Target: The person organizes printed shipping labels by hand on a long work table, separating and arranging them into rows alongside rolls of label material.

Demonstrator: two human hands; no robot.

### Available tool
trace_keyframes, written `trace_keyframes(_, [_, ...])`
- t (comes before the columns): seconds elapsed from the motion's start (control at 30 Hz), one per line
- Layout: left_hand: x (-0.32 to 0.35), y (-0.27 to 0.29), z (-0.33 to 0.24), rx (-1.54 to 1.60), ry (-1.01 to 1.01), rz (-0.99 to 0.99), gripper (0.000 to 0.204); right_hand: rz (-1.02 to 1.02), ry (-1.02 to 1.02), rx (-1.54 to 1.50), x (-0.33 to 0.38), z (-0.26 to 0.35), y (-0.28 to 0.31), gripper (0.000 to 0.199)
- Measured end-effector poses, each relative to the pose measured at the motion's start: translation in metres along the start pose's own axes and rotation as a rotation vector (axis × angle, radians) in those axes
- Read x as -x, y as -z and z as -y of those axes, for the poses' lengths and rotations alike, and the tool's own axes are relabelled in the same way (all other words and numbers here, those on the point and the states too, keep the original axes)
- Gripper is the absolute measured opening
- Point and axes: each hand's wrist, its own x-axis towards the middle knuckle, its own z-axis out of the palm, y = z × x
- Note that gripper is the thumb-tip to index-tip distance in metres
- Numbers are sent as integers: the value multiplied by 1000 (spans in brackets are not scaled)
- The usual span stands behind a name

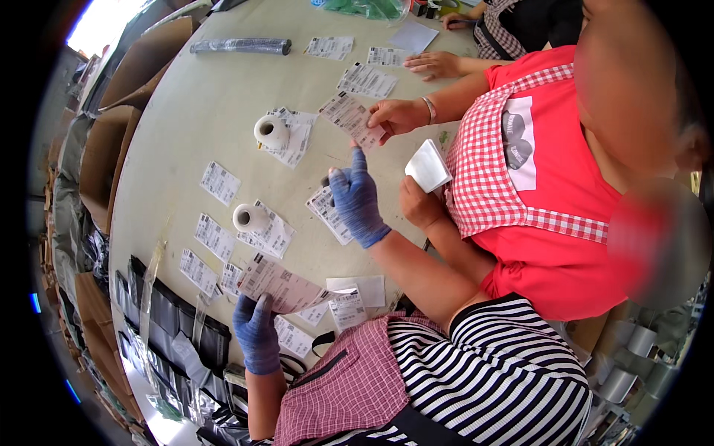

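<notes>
My left hand, in a blue glove, grips a printed shipping label by its near-left edge, above the table. My gloved right hand is raised over the table with its index finger stretched out and the other fingers curled. Its bare fingertip is close to a label held by a co-worker; whether they touch I cannot tell. A small dark end pokes out beside the curled fingers, its kind unclear. Under this hand lie several labels. The co-worker's other hand holds a folded white paper stack.
On the pale table, two white rolls stand on labels, with more labels scattered about. A wrapped dark tube lies at the far side. Black plastic packages lie at left, cardboard boxes beyond. Another person's hand rests far right.
</notes>
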Motion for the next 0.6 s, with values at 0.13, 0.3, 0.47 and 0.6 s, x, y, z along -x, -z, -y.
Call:
trace_keyframes(0.13, [14,-5,-3,45,16,-47,37,-23,-34,-1,-11,-12,11,68])
trace_keyframes(0.3, [22,-13,-4,42,25,-32,31,-11,-44,90,-18,-22,11,70])
trace_keyframes(0.47, [23,-15,-5,46,31,-36,30,-1,-95,-11,-28,-29,16,70])
trace_keyframes(0.6, [22,-12,1,50,26,-25,38,-2,-154,-23,-36,-18,22,69])
